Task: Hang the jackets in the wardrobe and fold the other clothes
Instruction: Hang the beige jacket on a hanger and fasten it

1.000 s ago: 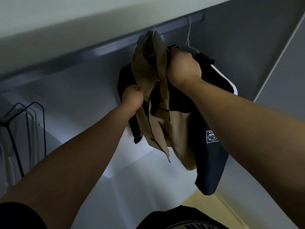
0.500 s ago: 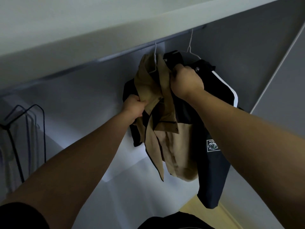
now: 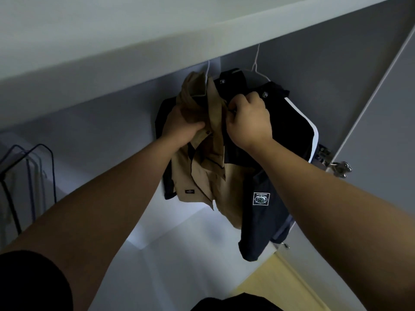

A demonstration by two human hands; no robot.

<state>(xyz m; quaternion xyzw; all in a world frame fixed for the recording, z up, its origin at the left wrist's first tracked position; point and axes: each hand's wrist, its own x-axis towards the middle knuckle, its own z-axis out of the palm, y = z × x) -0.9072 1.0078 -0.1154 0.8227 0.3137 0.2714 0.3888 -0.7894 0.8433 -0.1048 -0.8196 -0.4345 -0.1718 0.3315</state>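
Tan jacket [image 3: 203, 167] hangs in wardrobe at 12 o'clock, dark jacket [image 3: 271, 176] touching at its 3 o'clock. Left hand [image 3: 183, 129] clenches tan fabric; right hand [image 3: 250, 122] pinches its front edge.

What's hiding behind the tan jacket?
A dark jacket with a white stripe and a badge, hanging on its own white hanger. Its middle is covered by the tan jacket and the right hand.
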